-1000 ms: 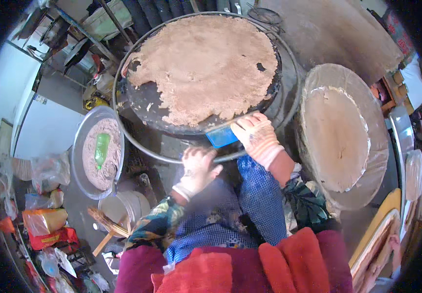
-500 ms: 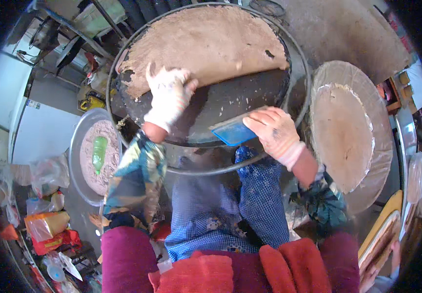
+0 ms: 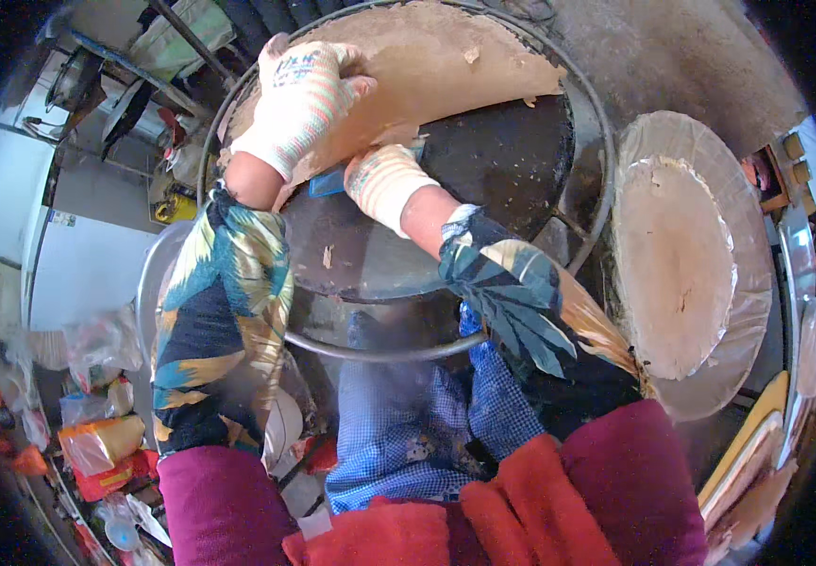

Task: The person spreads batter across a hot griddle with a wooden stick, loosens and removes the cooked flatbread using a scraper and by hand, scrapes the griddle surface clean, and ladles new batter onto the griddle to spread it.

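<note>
A large thin brown flatbread [image 3: 445, 71] lies folded over on the far part of a round black griddle [image 3: 502, 156]. Gloved in striped knit, my left hand [image 3: 299, 99] is on the flatbread's left side, its fingers curled into it and the fingertips partly hidden. Close below it, my right hand [image 3: 391, 187], in a matching glove, grips a blue scraper [image 3: 327, 182] against the griddle by the flatbread's folded edge. Most of the scraper is behind the right hand. Small scraps of flatbread are scattered over the bare dark surface.
A metal ring [image 3: 389, 354] runs round the griddle. On the right, a stack of flatbreads [image 3: 677, 274] rests on a round support covered in clear plastic. A basin [image 3: 153, 274] stands left, mostly behind my left sleeve. Bags and packages [image 3: 101, 443] crowd the lower left.
My right hand has carried the scraper leftward and away from me, to the flatbread's edge. My left hand has moved farther over the flatbread. The flatbread's right edge lies farther back.
</note>
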Available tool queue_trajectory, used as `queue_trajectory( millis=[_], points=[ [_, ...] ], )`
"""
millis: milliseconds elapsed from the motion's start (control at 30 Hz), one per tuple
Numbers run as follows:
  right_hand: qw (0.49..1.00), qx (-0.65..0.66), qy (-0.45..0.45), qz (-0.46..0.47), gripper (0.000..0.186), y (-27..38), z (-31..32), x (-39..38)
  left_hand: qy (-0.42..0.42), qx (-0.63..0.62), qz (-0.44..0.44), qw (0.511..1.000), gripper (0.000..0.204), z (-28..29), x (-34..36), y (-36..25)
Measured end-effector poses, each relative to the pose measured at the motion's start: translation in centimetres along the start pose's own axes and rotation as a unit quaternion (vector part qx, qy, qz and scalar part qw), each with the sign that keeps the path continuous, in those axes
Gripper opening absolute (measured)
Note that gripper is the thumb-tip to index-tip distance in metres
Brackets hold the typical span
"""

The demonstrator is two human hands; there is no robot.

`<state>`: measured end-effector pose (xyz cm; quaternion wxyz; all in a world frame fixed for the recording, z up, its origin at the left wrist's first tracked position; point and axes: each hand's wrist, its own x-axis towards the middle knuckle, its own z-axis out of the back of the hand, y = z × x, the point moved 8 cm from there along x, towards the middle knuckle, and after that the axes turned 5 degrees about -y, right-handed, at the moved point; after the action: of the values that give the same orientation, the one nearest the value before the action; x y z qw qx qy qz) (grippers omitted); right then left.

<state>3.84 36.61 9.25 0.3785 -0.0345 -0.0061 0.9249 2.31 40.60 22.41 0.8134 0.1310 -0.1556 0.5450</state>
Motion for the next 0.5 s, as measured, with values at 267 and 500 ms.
queue_trajectory(
  millis=[267, 500],
  points=[
    [0.994, -0.101, 0.011, 0.048, 0.037, 0.1, -2.7, -2.2, 0.037, 0.006, 0.012, 0.999, 0.023, 0.0, 0.5, 1.1],
    [0.986, -0.088, -0.009, -0.145, 0.027, -14.6, -2.1, 0.4, -0.075, -0.099, 0.052, 0.991, 0.016, 3.1, 2.5, 1.1]
  ],
)
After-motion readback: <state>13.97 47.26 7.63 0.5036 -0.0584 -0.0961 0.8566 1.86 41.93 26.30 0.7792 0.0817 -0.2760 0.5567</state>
